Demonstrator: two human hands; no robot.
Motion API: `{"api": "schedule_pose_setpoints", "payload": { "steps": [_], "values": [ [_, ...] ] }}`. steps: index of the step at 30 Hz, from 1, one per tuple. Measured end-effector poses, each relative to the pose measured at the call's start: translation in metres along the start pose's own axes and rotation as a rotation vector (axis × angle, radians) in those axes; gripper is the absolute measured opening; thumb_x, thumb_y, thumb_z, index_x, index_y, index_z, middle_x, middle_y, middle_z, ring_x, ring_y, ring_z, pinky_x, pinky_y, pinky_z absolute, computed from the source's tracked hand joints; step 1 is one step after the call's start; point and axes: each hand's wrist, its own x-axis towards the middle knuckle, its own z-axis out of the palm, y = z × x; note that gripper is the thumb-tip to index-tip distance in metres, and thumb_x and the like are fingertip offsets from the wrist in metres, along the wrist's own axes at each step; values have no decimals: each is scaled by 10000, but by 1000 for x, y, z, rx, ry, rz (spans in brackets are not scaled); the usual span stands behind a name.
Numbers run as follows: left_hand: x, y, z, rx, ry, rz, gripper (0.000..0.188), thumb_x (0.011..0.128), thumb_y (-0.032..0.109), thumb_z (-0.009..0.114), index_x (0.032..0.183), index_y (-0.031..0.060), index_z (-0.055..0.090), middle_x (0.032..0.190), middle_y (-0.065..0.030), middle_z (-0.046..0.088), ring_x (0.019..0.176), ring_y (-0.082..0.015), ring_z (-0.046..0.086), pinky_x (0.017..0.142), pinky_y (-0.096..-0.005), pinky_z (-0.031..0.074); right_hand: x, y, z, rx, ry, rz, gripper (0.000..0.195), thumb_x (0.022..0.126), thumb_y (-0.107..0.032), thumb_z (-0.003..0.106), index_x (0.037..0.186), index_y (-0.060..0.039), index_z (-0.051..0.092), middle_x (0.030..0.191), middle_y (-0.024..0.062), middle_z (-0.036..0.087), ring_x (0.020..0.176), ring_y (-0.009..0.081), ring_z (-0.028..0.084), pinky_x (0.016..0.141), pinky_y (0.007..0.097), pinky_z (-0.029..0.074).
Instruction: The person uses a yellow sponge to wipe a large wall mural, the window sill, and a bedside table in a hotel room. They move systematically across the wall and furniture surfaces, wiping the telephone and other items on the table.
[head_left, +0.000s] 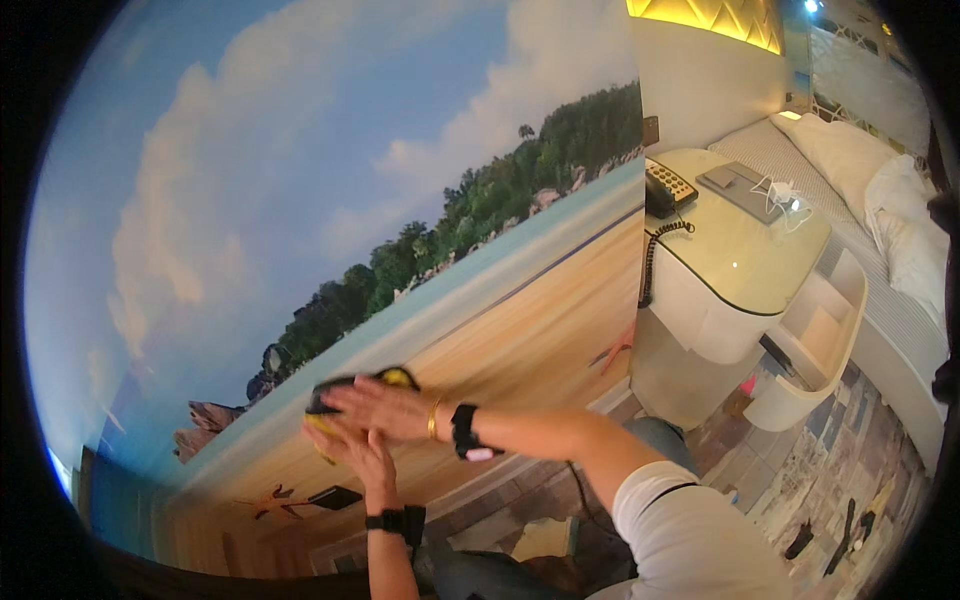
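Note:
A black-and-yellow object (324, 397), blurred and partly covered by my hands, is up against the beach mural (450, 352) on the wall. My left hand (358, 452) is at its lower yellow edge with the fingers around it. Across its front lies my right hand (379, 409), fingers stretched out and blurred; whether they grip is unclear. The object's kind cannot be made out. Each wrist wears a black band, and a gold bracelet (433, 418) circles the right one.
Right of the mural stands a glass-topped desk (735, 262) with a corded telephone (671, 184), a grey laptop (739, 191) and a white charger (781, 192). An open drawer (821, 337) juts toward a bed (892, 292). Dark items (801, 541) lie on the floor (817, 465). A black socket plate (335, 497) sits low on the wall.

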Motion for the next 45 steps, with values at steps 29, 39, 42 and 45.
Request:
{"api": "schedule_pose_setpoints", "payload": {
  "steps": [29, 39, 42, 45],
  "values": [
    [57, 335, 155, -116, -312, 456, 794, 795, 538, 558, 1409, 85, 339, 1507, -143, 180, 1393, -357, 118, 1084, -551, 104, -244, 225, -105, -259, 369, 766, 596, 914, -341, 482, 1440, -189, 245, 1490, 188, 211, 1382, 374, 192, 1076, 586, 140],
    [-82, 255, 159, -59, -584, 386, 769, 850, 582, 470, 1431, 104, 310, 1515, -111, 172, 1389, -330, 143, 1092, -534, 152, -347, 104, -31, -40, 12, 762, 398, 911, -252, 504, 1229, -75, 344, 1423, 269, 216, 1321, 474, 211, 1056, 648, 142],
    [-37, 252, 146, -81, -434, 360, 766, 849, 597, 453, 1410, 87, 345, 1505, -144, 183, 1384, -373, 127, 1072, -569, 130, -290, 132, -45, -86, 160, 646, 374, 899, -256, 517, 1210, -75, 413, 1418, 257, 265, 1341, 452, 203, 1068, 627, 128],
    [35, 259, 117, -135, -253, 279, 735, 860, 595, 429, 1391, 90, 379, 1493, -150, 210, 1378, -387, 131, 1080, -563, 84, -196, 160, -85, -158, 225, 664, 444, 924, -251, 457, 1339, -112, 379, 1463, 203, 257, 1359, 406, 218, 1083, 588, 133]
  ]
}}
